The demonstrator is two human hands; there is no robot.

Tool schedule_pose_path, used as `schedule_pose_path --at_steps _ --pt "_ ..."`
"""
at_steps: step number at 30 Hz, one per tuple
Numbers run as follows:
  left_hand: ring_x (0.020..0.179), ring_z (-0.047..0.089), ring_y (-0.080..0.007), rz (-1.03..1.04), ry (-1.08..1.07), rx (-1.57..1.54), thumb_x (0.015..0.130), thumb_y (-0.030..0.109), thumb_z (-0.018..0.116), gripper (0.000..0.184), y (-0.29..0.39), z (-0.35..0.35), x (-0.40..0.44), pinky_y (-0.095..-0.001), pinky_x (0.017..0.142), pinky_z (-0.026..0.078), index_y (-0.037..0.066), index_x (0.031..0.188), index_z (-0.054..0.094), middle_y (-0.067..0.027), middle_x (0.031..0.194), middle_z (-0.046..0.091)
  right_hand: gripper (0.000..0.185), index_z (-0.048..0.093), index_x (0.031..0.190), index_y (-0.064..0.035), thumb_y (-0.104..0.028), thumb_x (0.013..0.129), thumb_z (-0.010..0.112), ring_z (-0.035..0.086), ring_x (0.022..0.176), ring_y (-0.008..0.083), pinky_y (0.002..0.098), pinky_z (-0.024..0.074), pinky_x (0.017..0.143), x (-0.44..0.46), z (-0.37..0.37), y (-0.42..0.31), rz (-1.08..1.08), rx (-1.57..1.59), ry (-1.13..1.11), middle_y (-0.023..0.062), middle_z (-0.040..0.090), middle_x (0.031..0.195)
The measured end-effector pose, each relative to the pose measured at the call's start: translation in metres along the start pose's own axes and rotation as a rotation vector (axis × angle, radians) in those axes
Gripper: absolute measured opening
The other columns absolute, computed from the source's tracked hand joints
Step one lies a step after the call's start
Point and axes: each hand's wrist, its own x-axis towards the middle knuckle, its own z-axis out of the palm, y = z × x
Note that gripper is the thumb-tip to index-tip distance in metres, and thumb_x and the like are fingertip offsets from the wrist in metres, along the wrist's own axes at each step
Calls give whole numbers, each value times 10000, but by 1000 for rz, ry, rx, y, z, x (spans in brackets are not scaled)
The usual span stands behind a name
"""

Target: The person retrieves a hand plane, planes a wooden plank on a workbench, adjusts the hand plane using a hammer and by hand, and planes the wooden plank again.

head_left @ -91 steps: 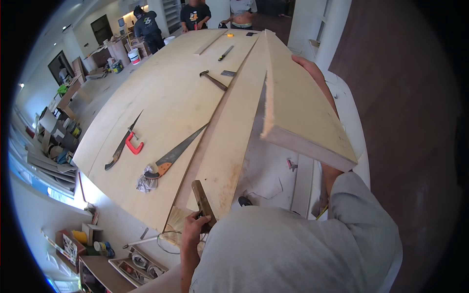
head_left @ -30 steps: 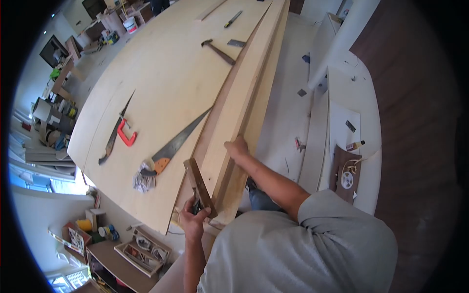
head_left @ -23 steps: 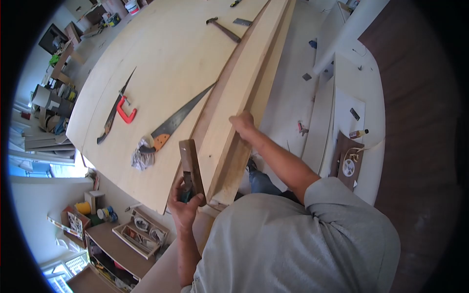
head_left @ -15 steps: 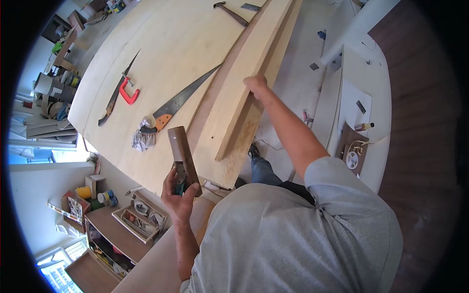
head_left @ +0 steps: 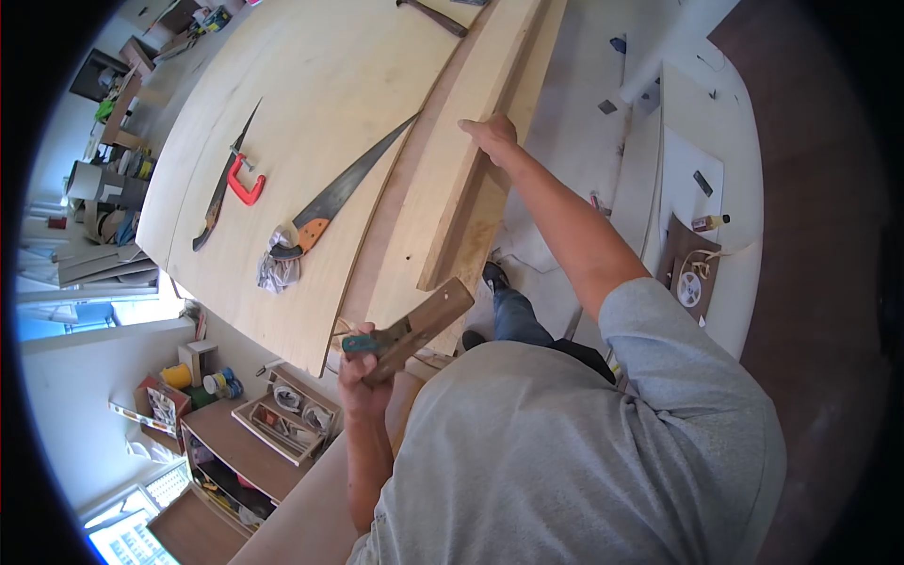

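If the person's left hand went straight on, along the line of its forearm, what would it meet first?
Probably the near end of the brownish strip between the plywood sheet and the pale board. Depth is unclear: the left hand may pass above it.

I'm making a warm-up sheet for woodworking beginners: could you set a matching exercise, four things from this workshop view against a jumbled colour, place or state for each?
Column one
1. Hand plane
2. Clamp
3. Broad saw
4. Long board

Column two
A. Handle beside a crumpled wrapper
B. Has the right hand on it
C. Held in the left hand
D. Red

Pairs: 1-C, 2-D, 3-A, 4-B
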Motion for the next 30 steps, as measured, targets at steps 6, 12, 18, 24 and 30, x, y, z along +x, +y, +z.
schedule_pose_path --at_steps 6,12,18,24,30 --pt "1176 604 -306 -208 -383 333 544 152 888 746 -5 -16 -2 -406 1097 407 -6 1237 662 -139 1220 656 605 662 1070 80 -392 730 829 715 1009 364 426 576 885 21 -6 -4 -18 -60 27 260 721 1048" --pt "1054 640 -265 -110 -565 754 552 208 916 599 15 32 39 -353 970 460 -22 1074 736 -168 1132 676 520 672 1007 26 -414 759 794 715 1027 359 421 576 927 48 -6 -29 158 -187 180 229 728 1055" --pt "1039 669 -298 58 -190 279 718 447 842 627 -17 40 49 -413 909 489 4 1139 706 -145 1098 707 373 696 1016 25 -284 808 707 716 1042 352 418 576 924 45 -15 -43 289 -202 87 198 737 1065" --pt "899 719 -319 110 -29 234 722 281 808 574 7 53 75 -404 901 527 -7 1194 656 -151 1064 718 306 720 976 10 -248 818 674 715 1047 354 414 574 915 45 -10 -46 292 -226 117 211 733 1071" --pt "1015 678 -250 585 -25 1036 704 68 843 337 10 82 116 -362 874 553 -20 1006 724 -160 1139 699 301 718 961 17 -239 815 655 713 1041 366 419 573 915 39 -12 -43 265 -193 99 219 730 1070"
